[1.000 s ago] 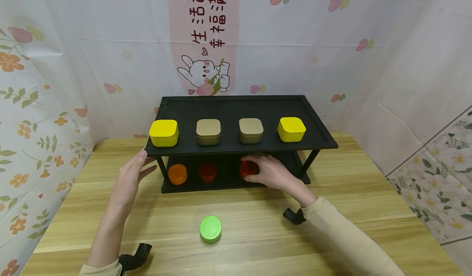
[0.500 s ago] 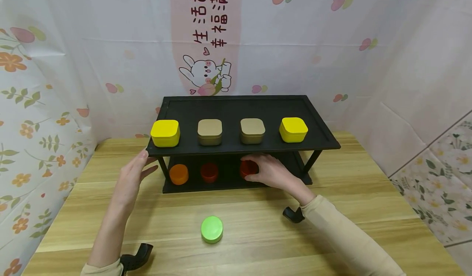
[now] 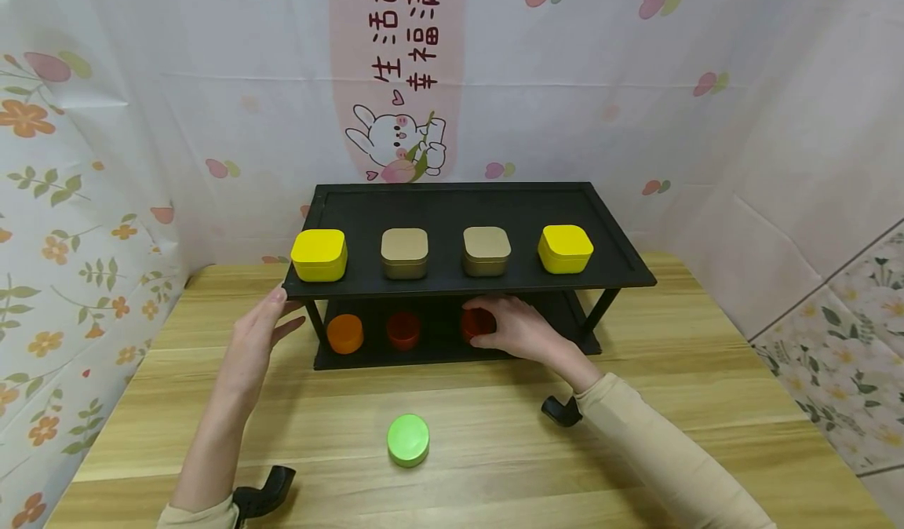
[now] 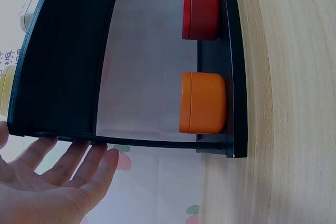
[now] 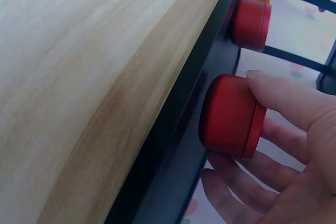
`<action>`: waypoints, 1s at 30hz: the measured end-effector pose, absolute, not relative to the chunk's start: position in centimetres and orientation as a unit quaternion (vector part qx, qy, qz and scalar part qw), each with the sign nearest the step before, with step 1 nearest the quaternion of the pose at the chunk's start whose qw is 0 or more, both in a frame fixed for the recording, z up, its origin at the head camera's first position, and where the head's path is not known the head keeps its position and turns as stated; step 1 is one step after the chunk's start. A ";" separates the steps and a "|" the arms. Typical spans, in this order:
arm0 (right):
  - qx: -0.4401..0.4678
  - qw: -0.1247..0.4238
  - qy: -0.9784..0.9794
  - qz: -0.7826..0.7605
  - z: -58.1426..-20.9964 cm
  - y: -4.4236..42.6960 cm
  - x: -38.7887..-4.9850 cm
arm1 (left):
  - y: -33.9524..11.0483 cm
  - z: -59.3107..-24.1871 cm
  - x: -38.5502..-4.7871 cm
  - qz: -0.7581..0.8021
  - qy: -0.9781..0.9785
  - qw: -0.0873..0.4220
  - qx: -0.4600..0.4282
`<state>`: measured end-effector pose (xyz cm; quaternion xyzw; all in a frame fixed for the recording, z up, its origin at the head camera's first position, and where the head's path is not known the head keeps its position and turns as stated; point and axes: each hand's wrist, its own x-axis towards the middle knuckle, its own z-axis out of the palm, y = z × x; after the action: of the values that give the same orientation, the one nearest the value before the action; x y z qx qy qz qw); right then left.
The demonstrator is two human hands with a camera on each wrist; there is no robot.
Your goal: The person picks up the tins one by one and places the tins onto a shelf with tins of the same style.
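My right hand [image 3: 519,329] holds a red round tin [image 5: 231,116] on the lower tier of a black two-tier shelf [image 3: 452,203]. The thumb is on one side of the tin, with fingers at its other side and below. This tin looks slightly tilted in the right wrist view; whether it touches the tier is unclear. My left hand [image 4: 63,182] touches the left end of the upper tier with fairly straight, spread fingers. Another red tin [image 4: 202,15] and an orange tin [image 4: 203,103] stand to the left on the lower tier.
Along the upper tier's front stand two yellow square tins [image 3: 319,256], one at each end, and two tan ones [image 3: 405,254] between. A green round tin [image 3: 408,439] sits on the wooden table [image 3: 494,466] before the shelf. Patterned cloth [image 3: 565,121] hangs behind.
The head view has shifted slightly, so everything appears a little further right. Both hands keep their places at the shelf, and the tins stay where they were.
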<state>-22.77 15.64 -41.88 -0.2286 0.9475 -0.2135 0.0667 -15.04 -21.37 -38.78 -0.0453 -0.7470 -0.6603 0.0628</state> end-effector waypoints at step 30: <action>-0.226 0.076 0.947 -0.216 -42.6 15.7 -22.9 | -21.4 -38.8 -15.1 -0.660 -0.747 0.066 -0.045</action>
<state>-22.87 15.74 -42.60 -0.2263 0.9468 -0.2160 0.0757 -15.08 -21.36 -38.79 -0.0453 -0.7471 -0.6599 0.0663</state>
